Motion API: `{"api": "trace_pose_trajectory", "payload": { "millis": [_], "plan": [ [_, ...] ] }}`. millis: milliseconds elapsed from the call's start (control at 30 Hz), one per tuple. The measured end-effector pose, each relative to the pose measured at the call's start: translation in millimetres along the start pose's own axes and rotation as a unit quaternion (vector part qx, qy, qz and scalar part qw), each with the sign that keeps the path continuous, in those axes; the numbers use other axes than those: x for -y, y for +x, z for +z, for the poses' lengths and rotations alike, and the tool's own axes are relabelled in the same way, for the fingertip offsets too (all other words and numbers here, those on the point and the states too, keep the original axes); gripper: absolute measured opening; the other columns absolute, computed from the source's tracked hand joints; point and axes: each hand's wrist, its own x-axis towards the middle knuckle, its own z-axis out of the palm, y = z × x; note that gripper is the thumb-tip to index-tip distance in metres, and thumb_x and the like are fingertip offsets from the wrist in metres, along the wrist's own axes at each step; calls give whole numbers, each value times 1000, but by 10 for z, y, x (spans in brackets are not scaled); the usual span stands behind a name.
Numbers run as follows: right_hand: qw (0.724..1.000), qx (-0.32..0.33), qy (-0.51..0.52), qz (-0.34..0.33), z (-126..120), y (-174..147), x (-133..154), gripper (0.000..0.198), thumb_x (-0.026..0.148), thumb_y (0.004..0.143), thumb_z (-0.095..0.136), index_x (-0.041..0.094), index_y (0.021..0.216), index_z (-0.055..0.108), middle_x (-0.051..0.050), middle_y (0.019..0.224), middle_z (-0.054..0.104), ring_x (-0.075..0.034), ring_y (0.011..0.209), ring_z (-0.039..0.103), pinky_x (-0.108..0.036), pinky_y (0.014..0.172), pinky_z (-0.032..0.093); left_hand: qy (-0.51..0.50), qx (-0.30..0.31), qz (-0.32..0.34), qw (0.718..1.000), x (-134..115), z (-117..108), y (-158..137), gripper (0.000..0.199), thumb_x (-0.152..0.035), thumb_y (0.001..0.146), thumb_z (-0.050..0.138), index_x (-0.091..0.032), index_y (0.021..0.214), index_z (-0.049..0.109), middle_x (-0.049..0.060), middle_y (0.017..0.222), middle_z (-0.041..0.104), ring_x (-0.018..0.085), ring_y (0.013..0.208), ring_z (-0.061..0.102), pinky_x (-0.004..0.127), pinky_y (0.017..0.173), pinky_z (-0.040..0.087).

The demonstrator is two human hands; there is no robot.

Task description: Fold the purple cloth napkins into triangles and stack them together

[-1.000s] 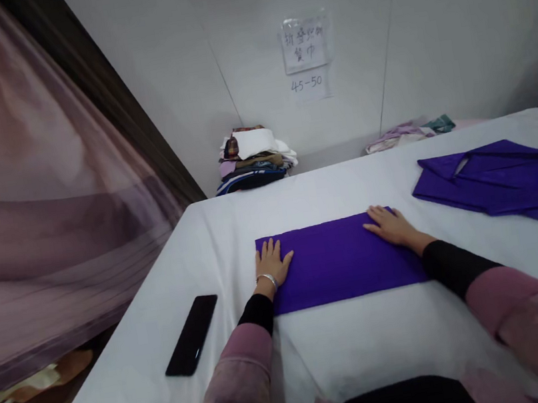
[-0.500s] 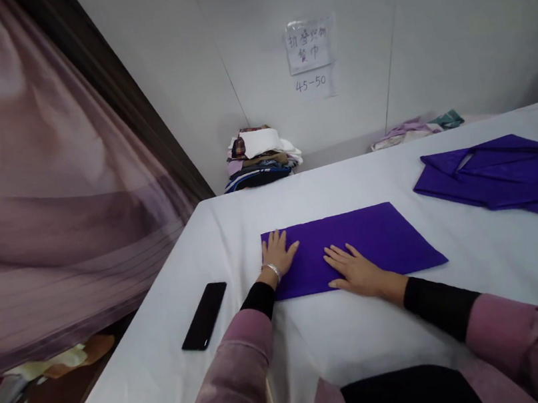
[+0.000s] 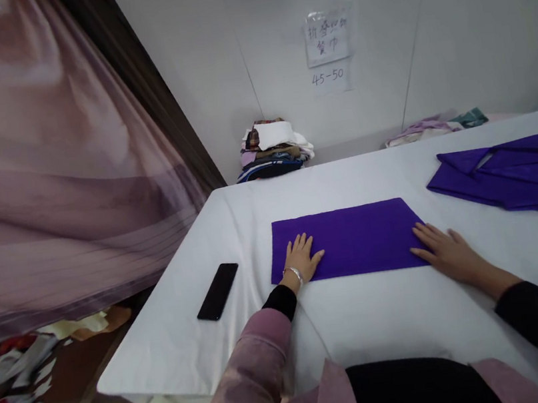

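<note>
A purple cloth napkin (image 3: 355, 239), folded into a flat rectangle, lies in front of me on the white-covered table (image 3: 367, 315). My left hand (image 3: 302, 257) rests flat on its left part, fingers spread, with a bracelet at the wrist. At the cloth's right end, my right hand (image 3: 445, 249) lies palm down with fingers stretched out, the fingertips on its near right corner, which they partly hide. More purple cloth (image 3: 513, 178) lies loosely folded at the far right, apart from both hands.
Left of the napkin lies a black phone (image 3: 218, 291). Behind the table's far edge is a stack of folded clothes (image 3: 275, 150), with more cloth (image 3: 430, 127) farther right. A pink curtain (image 3: 65, 158) hangs on the left. Paper signs (image 3: 327, 51) are on the wall.
My right hand has slid right from the middle of the napkin to its right end. My left hand sits slightly farther in from the left edge. The view has shifted a little.
</note>
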Motion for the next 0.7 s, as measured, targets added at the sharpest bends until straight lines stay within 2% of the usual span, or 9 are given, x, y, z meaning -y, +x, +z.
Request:
{"api": "trace_pose_trajectory", "payload": {
  "millis": [100,167,267,400,467,533,633,700],
  "plan": [
    [999,-6,-20,42,-16,-109,-257,65,53,87,23,15,138,35,-11,146,30,-29,135,23,-56,105,20,-20,-19,-35,999,24,-33,-9,62,-57,90,23,-18,138,34,8,149,27,21,138,16,42,112,13],
    [999,-12,-22,41,-74,-89,-204,65,53,87,22,14,137,36,-13,146,30,-29,135,21,-57,105,19,-20,-33,-67,997,53,-79,-7,60,-55,90,24,-19,137,34,8,149,27,21,138,16,43,112,12],
    [1000,-8,5,-17,-188,105,181,67,57,88,22,15,138,35,-12,147,28,-28,136,19,-55,106,16,-8,-14,-91,996,70,-169,53,60,-54,89,27,-19,137,34,10,149,25,24,138,16,45,111,13],
    [988,17,61,-139,-293,580,973,70,62,87,24,18,141,32,-11,148,26,-27,136,18,-52,108,14,5,29,-65,997,-30,-249,287,57,-47,90,27,-17,138,33,11,149,26,26,137,18,48,110,14],
    [981,33,76,-175,-296,844,1348,69,60,87,24,17,141,32,-12,148,26,-27,136,19,-51,108,14,8,30,-50,998,-99,-251,442,53,-44,91,27,-19,138,33,9,149,26,24,138,18,47,110,14],
    [979,48,79,-181,-262,1090,1649,68,56,89,24,13,141,31,-14,148,25,-27,136,17,-51,108,14,10,29,-43,999,-135,-231,586,51,-41,91,27,-22,138,31,6,149,25,22,138,17,47,110,13],
    [979,62,73,-178,-160,1382,1898,66,51,90,25,10,141,29,-15,148,23,-27,137,15,-51,108,13,11,27,-53,998,-89,-172,727,52,-40,91,27,-22,139,30,6,150,24,22,138,15,49,110,11],
    [979,70,73,-179,-81,1507,1897,67,54,89,25,13,141,30,-14,148,24,-27,137,16,-51,107,13,10,27,-67,997,-13,-121,761,55,-44,91,25,-20,139,29,7,150,23,23,138,14,51,110,11]
  ]
}}
